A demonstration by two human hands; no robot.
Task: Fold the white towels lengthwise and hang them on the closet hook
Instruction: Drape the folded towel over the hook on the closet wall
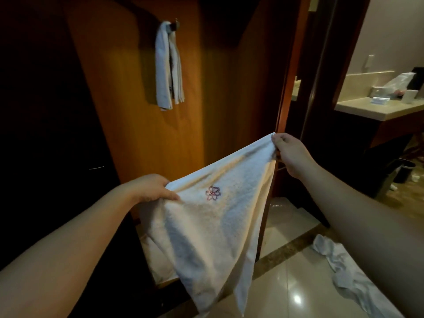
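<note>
Nearest, at seven o'clock, the left hand [151,188] pinches one top corner of a white terry towel with a small pink flower embroidered on it [213,228]; at two o'clock the right hand [290,154] pinches the other corner, held higher. The cloth hangs between them, slack and limp, likely light and easy to crease; the corners and hemmed edge look the best places to hold for a lengthwise fold. On the glossy floor at four o'clock lies a crumpled white towel [348,269]. Farther off, at eleven o'clock, a folded white towel [167,65] drapes over the metal closet hook [174,26].
</note>
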